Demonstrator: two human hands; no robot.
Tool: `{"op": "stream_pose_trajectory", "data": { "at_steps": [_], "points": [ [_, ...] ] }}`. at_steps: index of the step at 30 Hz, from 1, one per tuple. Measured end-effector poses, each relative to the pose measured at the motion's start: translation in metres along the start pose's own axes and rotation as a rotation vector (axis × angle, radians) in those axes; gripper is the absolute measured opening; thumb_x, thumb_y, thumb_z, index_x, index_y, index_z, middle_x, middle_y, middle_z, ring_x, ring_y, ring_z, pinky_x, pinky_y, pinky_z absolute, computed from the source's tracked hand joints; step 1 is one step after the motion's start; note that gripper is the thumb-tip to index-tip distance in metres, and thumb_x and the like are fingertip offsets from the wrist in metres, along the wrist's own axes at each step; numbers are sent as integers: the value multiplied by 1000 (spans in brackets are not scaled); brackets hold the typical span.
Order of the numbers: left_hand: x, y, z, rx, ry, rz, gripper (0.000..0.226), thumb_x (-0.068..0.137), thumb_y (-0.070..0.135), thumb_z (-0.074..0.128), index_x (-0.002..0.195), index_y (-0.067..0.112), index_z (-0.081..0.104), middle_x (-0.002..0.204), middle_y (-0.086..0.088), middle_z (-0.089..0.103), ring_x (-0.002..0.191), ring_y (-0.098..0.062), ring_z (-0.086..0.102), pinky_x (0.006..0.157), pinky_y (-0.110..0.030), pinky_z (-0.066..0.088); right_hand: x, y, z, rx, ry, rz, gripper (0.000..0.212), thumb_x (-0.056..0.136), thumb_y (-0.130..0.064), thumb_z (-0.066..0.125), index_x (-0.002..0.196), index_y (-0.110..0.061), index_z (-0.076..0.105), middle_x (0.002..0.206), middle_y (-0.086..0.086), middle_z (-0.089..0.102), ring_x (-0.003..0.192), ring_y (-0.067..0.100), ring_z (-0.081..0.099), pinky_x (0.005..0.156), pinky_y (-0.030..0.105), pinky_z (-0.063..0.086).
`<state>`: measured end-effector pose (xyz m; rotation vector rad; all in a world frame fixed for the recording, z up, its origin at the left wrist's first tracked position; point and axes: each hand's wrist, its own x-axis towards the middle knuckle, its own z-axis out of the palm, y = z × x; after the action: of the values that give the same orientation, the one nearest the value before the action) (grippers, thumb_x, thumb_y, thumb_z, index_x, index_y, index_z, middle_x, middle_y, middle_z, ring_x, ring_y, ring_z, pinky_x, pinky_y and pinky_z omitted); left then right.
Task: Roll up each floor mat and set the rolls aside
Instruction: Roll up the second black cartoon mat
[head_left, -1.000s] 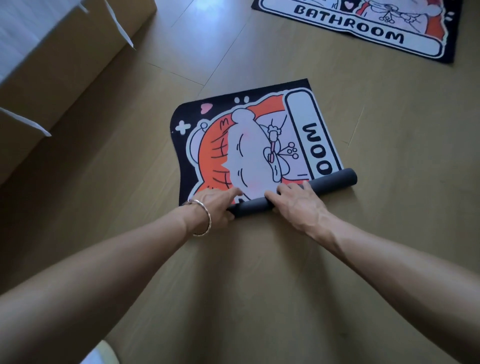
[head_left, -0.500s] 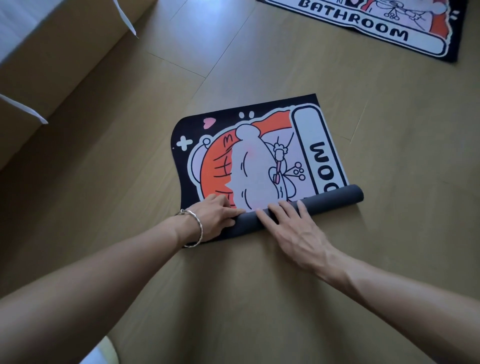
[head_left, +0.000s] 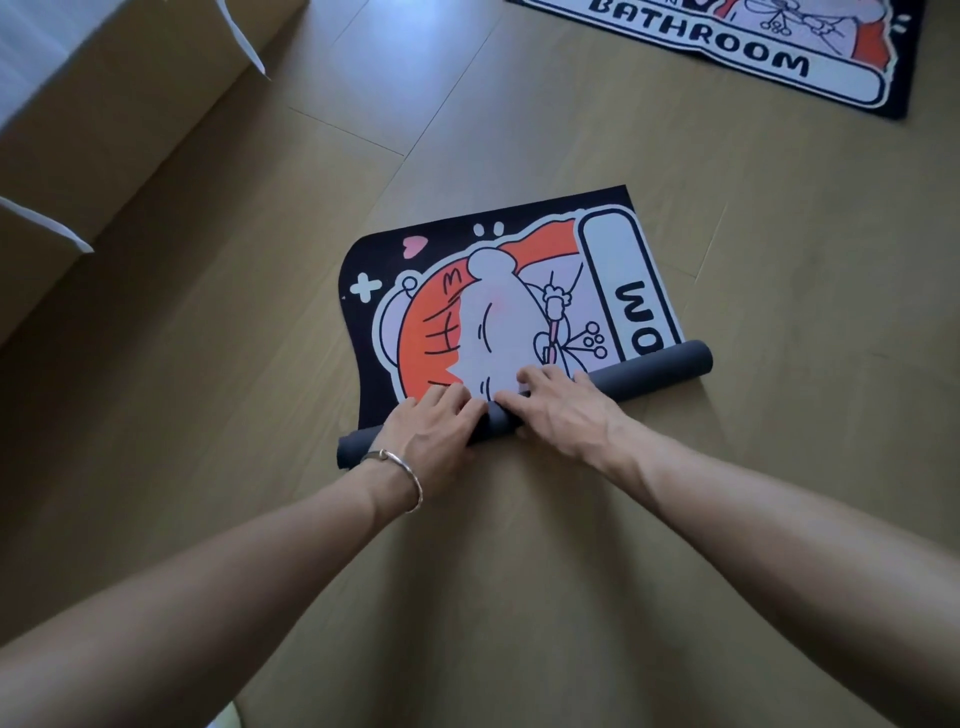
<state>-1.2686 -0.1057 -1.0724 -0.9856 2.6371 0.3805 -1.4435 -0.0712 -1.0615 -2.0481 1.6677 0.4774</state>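
A cartoon floor mat (head_left: 493, 322), black with orange and white print, lies on the wooden floor, and its near end is wound into a dark grey roll (head_left: 660, 364). My left hand (head_left: 431, 436), with a bracelet on the wrist, rests on the left half of the roll. Its fingers reach over onto the printed face. My right hand (head_left: 561, 410) presses on the middle of the roll with its fingers spread forward. The two hands almost touch. A second mat (head_left: 727, 47), printed BATHROOM, lies flat at the top right.
A large cardboard box (head_left: 104, 104) with loose white tape strips stands at the left. Bare wooden floor (head_left: 779, 312) surrounds the mat on the right and in front of the roll.
The roll has moved forward over the mat and covers more of the lettering. Both hands followed it, and my right hand has shifted left toward my left hand.
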Motion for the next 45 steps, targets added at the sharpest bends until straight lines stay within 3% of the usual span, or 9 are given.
{"op": "stream_pose_trajectory", "data": {
  "at_steps": [6,9,13,20,25,31,35,39,45],
  "points": [
    [19,-17,-26,-266,-91,-121,31,91,20,52,122,23,52,114,-1,59,103,-25,55,81,-35,45,-11,18,10,-159,220,10,48,94,-38,51,133,-18,32,128,6,45,118,27,43,100,44,30],
    [28,-16,-32,-206,-165,-154,35,91,17,50,126,21,48,118,-5,56,105,-26,53,79,-35,44,-6,16,9,-135,222,76,37,97,-24,46,131,-18,33,124,3,49,116,25,46,100,42,31],
    [17,6,-14,-10,-33,-69,67,79,25,61,137,20,28,125,-5,42,106,-26,47,86,-37,43,2,18,-6,-83,157,82,25,100,-28,41,122,-16,39,118,5,54,108,26,50,93,40,37],
    [23,2,-25,-74,-145,-15,32,93,22,47,124,21,45,112,-6,51,99,-26,53,71,-37,43,-4,14,-15,116,-78,71,29,96,-31,49,119,-14,46,114,9,54,102,27,54,82,38,42],
    [37,-2,-32,-95,-295,-39,37,93,20,47,130,20,45,116,-8,51,104,-26,52,81,-39,47,-23,14,-4,40,114,33,45,93,-37,55,130,-16,40,119,8,48,105,26,49,87,37,41],
    [23,2,-13,56,-35,-31,61,90,24,51,142,22,19,127,-5,37,112,-25,40,79,-36,44,-13,18,1,26,123,41,37,98,-30,45,133,-17,41,125,8,50,110,27,48,90,38,37],
    [22,4,-17,103,41,2,46,91,32,54,130,18,34,121,-5,43,107,-25,46,82,-36,45,2,25,-9,56,23,65,43,99,-31,41,138,-16,35,134,10,45,119,28,42,98,39,35],
    [33,6,-23,41,9,-76,36,90,13,55,121,16,39,113,-7,47,100,-27,51,69,-35,44,-4,24,0,-11,180,69,47,97,-33,42,139,-13,32,134,13,44,119,30,43,100,39,33],
    [38,4,-47,-111,-229,-19,34,86,24,57,119,23,52,103,-4,61,93,-26,58,70,-30,41,-22,25,6,-79,188,40,47,89,-48,55,123,-16,45,119,7,50,107,25,49,90,37,38]
  ]
}}
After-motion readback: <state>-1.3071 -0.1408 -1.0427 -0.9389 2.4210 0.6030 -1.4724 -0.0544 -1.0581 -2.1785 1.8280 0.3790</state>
